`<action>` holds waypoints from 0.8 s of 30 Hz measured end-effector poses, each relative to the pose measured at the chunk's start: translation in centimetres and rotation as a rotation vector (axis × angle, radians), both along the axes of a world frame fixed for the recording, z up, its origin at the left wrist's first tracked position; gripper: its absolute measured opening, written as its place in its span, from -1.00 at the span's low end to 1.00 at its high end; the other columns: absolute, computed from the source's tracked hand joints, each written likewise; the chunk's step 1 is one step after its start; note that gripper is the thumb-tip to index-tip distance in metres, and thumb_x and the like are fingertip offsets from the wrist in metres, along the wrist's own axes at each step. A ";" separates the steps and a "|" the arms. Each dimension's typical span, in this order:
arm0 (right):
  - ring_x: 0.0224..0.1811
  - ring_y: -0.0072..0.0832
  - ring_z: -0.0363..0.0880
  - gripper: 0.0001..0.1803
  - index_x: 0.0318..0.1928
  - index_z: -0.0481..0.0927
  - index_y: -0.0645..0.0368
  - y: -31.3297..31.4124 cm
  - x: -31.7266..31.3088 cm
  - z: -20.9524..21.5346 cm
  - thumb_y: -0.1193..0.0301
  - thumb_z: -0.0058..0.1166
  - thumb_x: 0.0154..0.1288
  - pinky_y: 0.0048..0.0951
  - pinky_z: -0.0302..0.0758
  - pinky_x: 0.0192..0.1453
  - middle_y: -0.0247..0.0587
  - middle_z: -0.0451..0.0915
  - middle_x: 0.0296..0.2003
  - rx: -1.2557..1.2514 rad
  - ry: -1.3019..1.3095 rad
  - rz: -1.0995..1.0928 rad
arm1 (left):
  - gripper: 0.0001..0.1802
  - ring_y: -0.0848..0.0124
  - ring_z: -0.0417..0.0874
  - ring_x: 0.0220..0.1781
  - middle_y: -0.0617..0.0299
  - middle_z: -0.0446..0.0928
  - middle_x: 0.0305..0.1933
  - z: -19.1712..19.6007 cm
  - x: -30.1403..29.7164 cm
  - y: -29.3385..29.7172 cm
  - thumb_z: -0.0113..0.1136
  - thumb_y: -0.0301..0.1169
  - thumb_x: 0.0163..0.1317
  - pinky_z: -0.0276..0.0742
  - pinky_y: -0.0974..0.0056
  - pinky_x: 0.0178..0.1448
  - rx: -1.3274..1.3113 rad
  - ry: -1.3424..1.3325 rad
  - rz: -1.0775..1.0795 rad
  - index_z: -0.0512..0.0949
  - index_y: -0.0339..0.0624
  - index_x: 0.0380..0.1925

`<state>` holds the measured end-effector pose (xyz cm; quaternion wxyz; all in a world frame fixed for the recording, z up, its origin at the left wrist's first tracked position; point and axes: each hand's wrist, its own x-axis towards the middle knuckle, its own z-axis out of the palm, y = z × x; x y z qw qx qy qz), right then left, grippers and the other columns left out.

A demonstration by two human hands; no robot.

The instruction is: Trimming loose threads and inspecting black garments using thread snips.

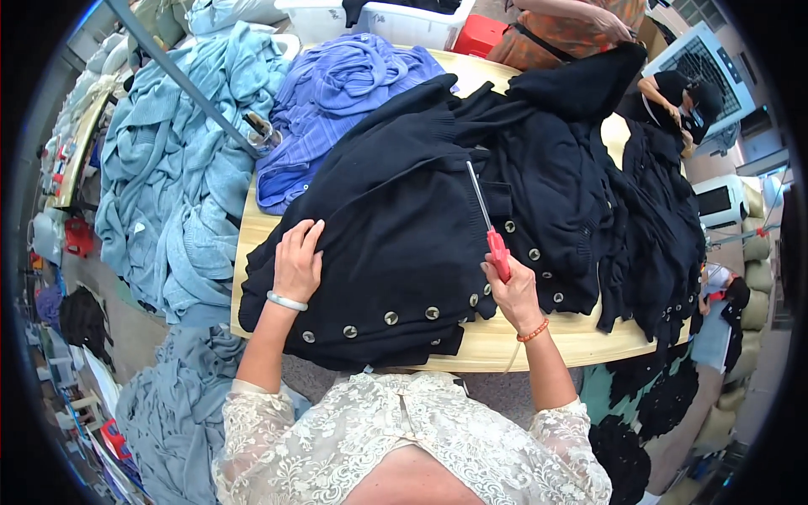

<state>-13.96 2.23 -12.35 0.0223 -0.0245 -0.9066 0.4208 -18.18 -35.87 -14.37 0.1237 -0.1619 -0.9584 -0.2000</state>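
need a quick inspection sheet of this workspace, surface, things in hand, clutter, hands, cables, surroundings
Surface: pale wooden table, mostly covered
Things in hand: dark cardigan with shiny buttons, spread out; red-handled tool, its thin metal rod over the clothes, contact unclear
Clutter: purple clothes and other dark cardigans share the table
Hands: left hand rests on the dark cardigan, right hand grips the tool
Cables: tan cord below the right hand, ends not seen
Surroundings: light blue pile at left, white bins beyond the table, person in black at upper right
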 end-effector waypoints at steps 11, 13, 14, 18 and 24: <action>-0.22 0.07 0.64 -0.36 0.05 0.39 0.47 -15.3 -2.8 2.5 0.46 0.40 -0.02 -0.15 0.63 -0.11 0.23 0.58 -0.06 0.135 0.613 0.290 | -0.73 0.06 0.63 -0.33 -0.01 0.59 -0.35 8.0 2.1 1.6 0.42 -0.54 0.01 0.55 0.14 -0.21 0.549 -0.139 -0.406 0.61 -0.34 -0.26; -0.25 0.08 0.63 -0.48 -0.02 0.44 0.46 -15.8 -4.5 1.9 0.61 0.23 -0.07 -0.14 0.62 -0.13 0.25 0.58 -0.15 0.215 0.736 0.221 | -0.72 0.09 0.58 -0.38 0.03 0.53 -0.40 9.7 2.9 1.7 0.42 -0.56 0.00 0.49 0.15 -0.27 0.519 -0.155 -0.574 0.59 -0.33 -0.25; -0.28 0.07 0.61 -0.57 -0.11 0.49 0.42 -15.4 -5.8 1.9 0.69 0.07 -0.13 -0.12 0.60 -0.15 0.18 0.57 -0.27 0.247 0.756 0.110 | -0.71 0.09 0.58 -0.39 0.04 0.53 -0.41 10.2 3.1 1.1 0.42 -0.56 -0.01 0.48 0.15 -0.27 0.563 -0.215 -0.619 0.59 -0.33 -0.25; -0.37 0.01 0.58 -0.68 -0.12 0.51 0.35 -10.7 -10.2 1.7 0.40 0.26 0.23 -0.13 0.53 -0.37 0.04 0.54 -0.36 0.331 0.705 -0.157 | -0.72 0.14 0.56 -0.43 0.10 0.52 -0.47 12.2 3.4 -2.4 0.41 -0.61 -0.04 0.44 0.19 -0.29 0.654 -0.367 -0.736 0.61 -0.33 -0.26; -0.23 0.01 0.61 -0.70 -0.19 0.51 0.22 -9.6 -10.8 -0.2 0.66 0.01 -0.02 -0.14 0.58 -0.17 0.02 0.59 -0.27 0.248 0.665 -0.020 | -0.73 0.13 0.51 -0.45 0.10 0.51 -0.48 14.8 1.9 0.3 0.38 -0.63 -0.07 0.40 0.18 -0.33 0.667 -0.428 -0.885 0.62 -0.31 -0.30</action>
